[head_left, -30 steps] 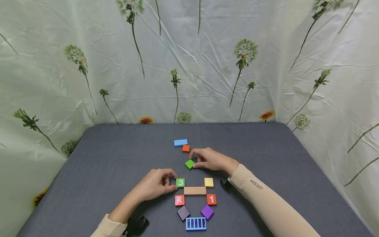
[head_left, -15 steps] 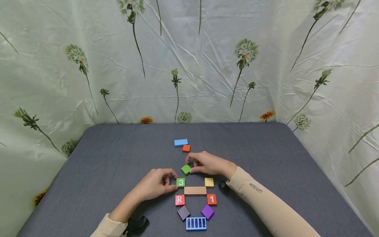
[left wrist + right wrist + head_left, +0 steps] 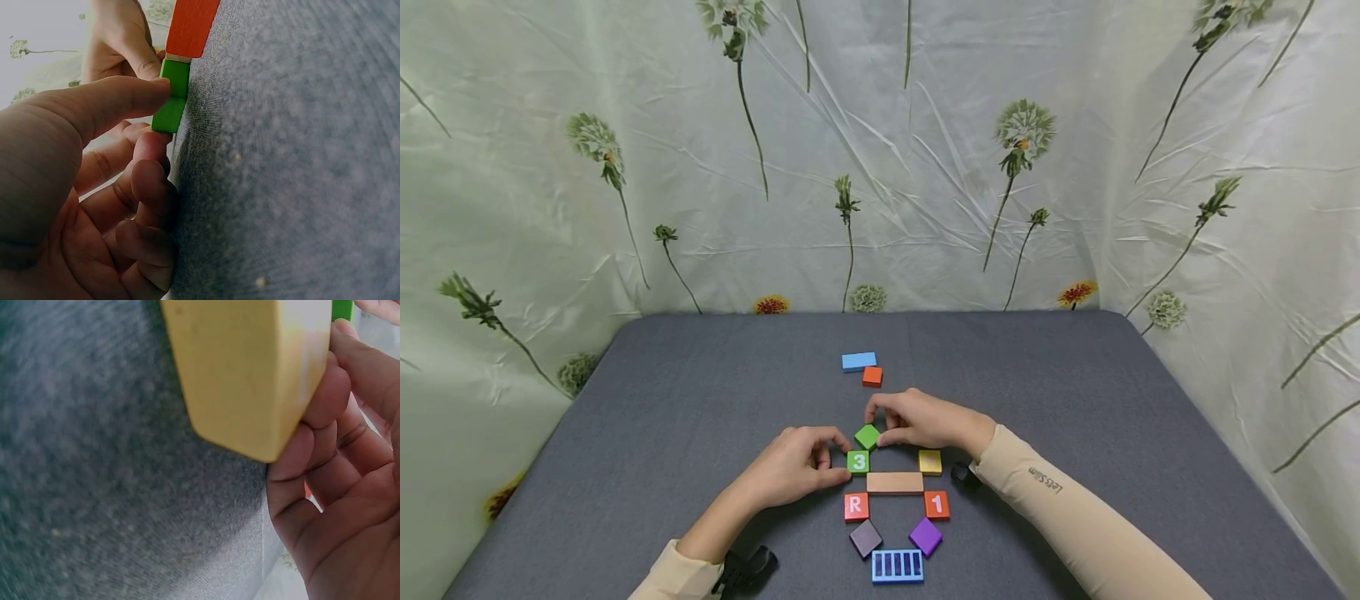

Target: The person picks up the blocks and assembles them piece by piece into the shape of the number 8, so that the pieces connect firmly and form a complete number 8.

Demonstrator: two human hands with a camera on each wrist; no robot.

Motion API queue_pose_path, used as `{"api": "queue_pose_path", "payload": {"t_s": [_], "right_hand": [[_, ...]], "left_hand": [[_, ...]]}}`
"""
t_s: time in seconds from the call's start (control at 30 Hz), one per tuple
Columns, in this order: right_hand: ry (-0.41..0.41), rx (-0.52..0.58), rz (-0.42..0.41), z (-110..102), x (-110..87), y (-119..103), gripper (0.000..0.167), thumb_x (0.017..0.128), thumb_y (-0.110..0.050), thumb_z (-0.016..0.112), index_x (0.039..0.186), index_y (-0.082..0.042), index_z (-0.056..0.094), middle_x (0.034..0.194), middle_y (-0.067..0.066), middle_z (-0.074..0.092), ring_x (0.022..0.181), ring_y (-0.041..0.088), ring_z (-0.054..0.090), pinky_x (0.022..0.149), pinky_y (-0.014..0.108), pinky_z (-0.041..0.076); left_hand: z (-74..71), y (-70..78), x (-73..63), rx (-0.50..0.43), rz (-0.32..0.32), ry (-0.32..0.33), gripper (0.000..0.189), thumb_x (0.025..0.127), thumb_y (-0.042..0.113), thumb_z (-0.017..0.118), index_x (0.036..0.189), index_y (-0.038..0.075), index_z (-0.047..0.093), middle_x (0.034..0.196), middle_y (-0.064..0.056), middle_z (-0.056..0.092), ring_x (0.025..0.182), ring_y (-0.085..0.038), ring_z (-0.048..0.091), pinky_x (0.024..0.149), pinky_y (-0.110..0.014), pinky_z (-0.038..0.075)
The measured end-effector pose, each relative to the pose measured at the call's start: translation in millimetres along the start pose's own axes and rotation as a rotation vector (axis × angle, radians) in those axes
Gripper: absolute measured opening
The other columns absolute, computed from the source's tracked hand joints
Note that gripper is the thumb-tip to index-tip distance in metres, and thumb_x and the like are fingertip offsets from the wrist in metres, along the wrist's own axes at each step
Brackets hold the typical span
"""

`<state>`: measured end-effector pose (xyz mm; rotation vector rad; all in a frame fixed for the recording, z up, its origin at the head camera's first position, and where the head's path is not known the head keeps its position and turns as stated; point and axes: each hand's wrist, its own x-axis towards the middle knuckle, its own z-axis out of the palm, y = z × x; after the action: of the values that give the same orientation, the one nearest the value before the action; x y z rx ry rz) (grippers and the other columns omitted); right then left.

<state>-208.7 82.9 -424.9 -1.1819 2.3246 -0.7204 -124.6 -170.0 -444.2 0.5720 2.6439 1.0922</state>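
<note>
My left hand (image 3: 801, 465) pinches a green block marked 3 (image 3: 858, 462) by its left side, thumb in front and index finger behind. In the left wrist view, the thumb lies against that green block (image 3: 167, 115). With thumb and index finger my right hand (image 3: 919, 418) holds a plain green block (image 3: 867, 436), turned cornerwise right behind the 3 block. A sliver of green block (image 3: 342, 309) shows past the fingertips in the right wrist view, where a yellow block (image 3: 240, 375) fills the foreground. A natural wooden plank (image 3: 895, 483) lies between the 3 block and the yellow block.
Nearer me lie a red R block (image 3: 856, 507), a red 1 block (image 3: 936, 505), a grey block (image 3: 866, 538), a purple block (image 3: 926, 537) and a blue slotted block (image 3: 897, 567). Farther back are a blue block (image 3: 858, 362) and an orange-red block (image 3: 872, 377).
My right hand has brought the plain green block toward me and to the left, up against the back of the 3 block. My left hand has stayed at the 3 block.
</note>
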Motion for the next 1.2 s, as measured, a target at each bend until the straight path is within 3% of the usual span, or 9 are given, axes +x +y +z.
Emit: {"api": "queue_pose_path", "payload": {"t_s": [1.2], "right_hand": [[0.000,0.017,0.016,-1.0,-0.9,0.4,0.026,0.101,-0.021,0.076,0.125,-0.016,0.065,0.081,-0.007,0.061,0.067,0.000,0.052,0.066,0.021,0.044]], "left_hand": [[0.6,-1.7,-1.1,0.014,-0.003,0.010,0.025,0.091,0.026,0.087,0.111,0.017,0.075,0.070,0.011,0.056,0.058,0.000,0.046,0.054,-0.021,0.033]]}}
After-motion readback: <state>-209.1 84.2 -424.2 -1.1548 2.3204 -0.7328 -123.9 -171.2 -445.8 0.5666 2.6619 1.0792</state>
